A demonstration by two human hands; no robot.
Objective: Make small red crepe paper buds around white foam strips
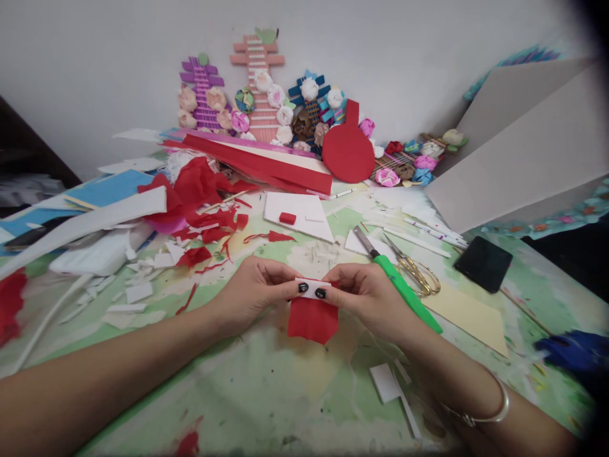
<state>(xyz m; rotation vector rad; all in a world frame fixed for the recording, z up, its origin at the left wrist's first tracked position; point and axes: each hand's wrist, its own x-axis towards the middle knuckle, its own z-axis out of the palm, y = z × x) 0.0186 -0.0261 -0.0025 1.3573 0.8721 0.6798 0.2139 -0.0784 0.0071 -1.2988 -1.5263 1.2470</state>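
Observation:
Between my two hands, low over the middle of the table, is a piece of red crepe paper [314, 320] with a small white foam strip [313, 287] lying along its upper edge. My left hand [259, 289] pinches the left end, its thumb pressed on the strip. At the right end my right hand [364, 292] does the same, thumb close to the other one. Fingers behind the paper are partly hidden. Just beyond, a white foam board piece [304, 209] carries a small red wrapped block [287, 218].
A green utility knife [404, 289] and gold-handled scissors [413, 270] lie beside my right hand. Red paper scraps [209, 228] and white foam offcuts [137, 292] are strewn at left. Paper-flower crafts [257, 95] and a red guitar-like cutout [349, 152] lean at the wall.

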